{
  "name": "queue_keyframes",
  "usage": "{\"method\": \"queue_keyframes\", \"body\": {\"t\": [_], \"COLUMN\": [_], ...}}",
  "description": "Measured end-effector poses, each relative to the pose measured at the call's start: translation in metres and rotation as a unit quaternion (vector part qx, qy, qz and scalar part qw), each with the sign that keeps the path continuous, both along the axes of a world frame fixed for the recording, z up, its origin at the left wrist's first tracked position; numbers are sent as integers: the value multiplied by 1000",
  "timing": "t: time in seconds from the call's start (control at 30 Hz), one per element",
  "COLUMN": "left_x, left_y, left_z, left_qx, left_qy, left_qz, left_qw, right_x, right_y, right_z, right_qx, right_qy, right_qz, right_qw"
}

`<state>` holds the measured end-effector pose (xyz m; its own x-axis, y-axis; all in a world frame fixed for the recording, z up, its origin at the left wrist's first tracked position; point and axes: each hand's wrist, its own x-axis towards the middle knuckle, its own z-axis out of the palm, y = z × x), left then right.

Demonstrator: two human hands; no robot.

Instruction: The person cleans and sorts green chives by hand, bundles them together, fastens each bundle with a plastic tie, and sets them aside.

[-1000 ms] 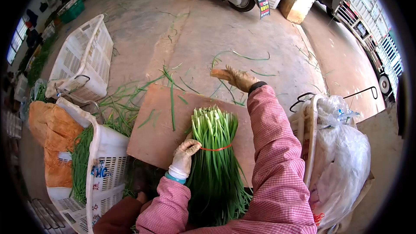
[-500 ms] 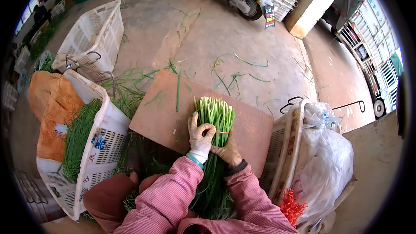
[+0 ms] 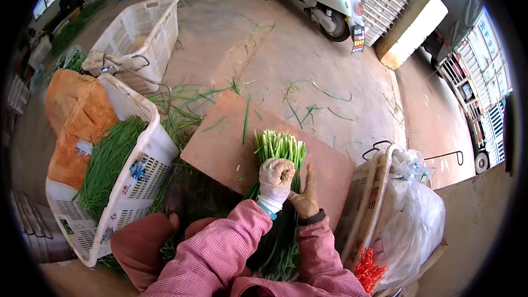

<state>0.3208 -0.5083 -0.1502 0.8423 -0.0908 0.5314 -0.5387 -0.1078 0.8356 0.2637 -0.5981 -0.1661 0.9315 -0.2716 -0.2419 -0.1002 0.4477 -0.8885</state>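
Note:
A bundle of chives [image 3: 279,147] lies on a reddish-brown board [image 3: 220,146], its pale cut ends facing away from me and its long leaves hanging toward my lap. My left hand [image 3: 276,179], in a whitish glove, is closed over the middle of the bundle with thumb and fingertips pinched together. What sits in that pinch is hidden. My right hand [image 3: 306,197] is at the bundle's right side, one finger stretched upward and the thumb pointing toward my left hand. The red band around the bundle is covered now.
At left, a white crate [image 3: 159,132] holds loose chives [image 3: 113,159] and an orange-brown cloth [image 3: 77,121]. Another white crate [image 3: 165,33] stands behind it. At right are a crate with plastic sheeting [image 3: 412,214] and red ties [image 3: 368,269]. A scooter [image 3: 330,5] is parked ahead.
My left hand has curled tighter and now covers the red band. A finger of my right hand has lifted away from the bundle. The whole view has shifted slightly.

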Motion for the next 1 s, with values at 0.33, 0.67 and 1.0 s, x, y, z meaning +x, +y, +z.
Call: {"method": "queue_keyframes", "body": {"t": [0.33, 0.67, 1.0], "left_x": [15, 37, 71], "left_y": [9, -23, 6], "left_z": [8, -10, -16], "left_qx": [100, 198, 325], "left_qy": [-1, -21, 33], "left_qz": [1, -29, -3], "left_qw": [995, 979, 945], "right_x": [-2, 0, 6], "right_y": [-10, -24, -20], "right_z": [-11, -14, -5], "right_qx": [-260, -178, -130], "right_qy": [38, 58, 57], "right_qz": [-52, -19, -2], "right_qw": [964, 982, 990]}}
